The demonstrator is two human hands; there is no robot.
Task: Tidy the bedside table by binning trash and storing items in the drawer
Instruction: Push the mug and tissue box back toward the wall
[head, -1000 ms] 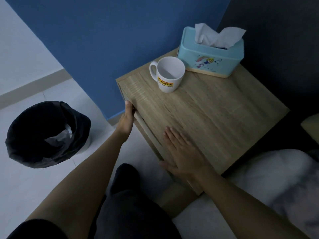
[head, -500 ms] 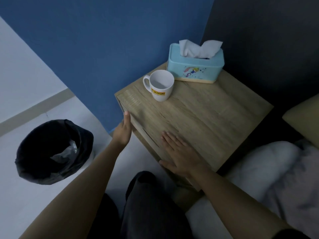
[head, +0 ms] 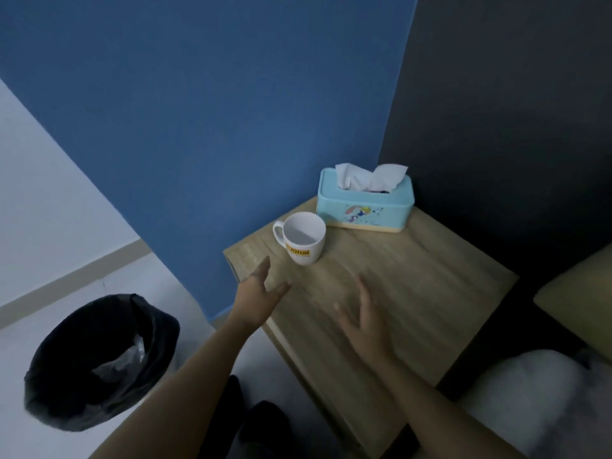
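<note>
The wooden bedside table (head: 414, 293) stands in the corner. A white mug (head: 303, 238) with a yellow label sits near its far left corner, and a light blue tissue box (head: 366, 203) stands behind it against the wall. My left hand (head: 258, 294) hovers open over the table's left edge, just in front of the mug, holding nothing. My right hand (head: 362, 321) is lifted a little above the tabletop with fingers spread, blurred, empty. The drawer front below the top edge looks closed.
A bin lined with a black bag (head: 99, 359) stands on the floor to the left, with crumpled clear plastic inside. A blue wall is behind the table, a dark wall to the right. White bedding (head: 530, 402) and a pillow (head: 576, 299) lie at the right.
My left hand has left the table's front edge and risen open toward the mug. My right hand has lifted off the tabletop. The camera has tilted up.
</note>
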